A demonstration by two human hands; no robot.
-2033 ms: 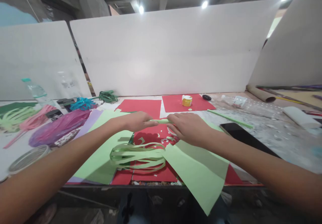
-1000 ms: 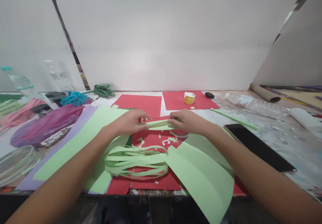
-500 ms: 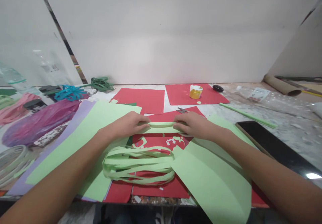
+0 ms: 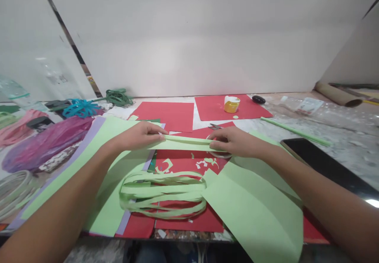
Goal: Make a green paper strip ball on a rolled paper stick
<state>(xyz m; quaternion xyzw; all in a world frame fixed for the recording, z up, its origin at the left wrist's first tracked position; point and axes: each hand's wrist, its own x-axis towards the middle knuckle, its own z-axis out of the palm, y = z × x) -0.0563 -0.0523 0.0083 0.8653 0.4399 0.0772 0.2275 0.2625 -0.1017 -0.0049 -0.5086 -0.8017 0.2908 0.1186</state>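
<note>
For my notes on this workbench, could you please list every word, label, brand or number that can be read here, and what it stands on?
No text can be read in this view.
Small yellow jar on the red sheet: pale lid, no legible label.
Clear packet at the right: some print, too blurred to read.
Water bottle at the far left: label too blurred.
Black phone: screen dark.
Green paper strip between the left hand and right hand: plain.

Matt green paper strip [image 4: 186, 142]
</note>
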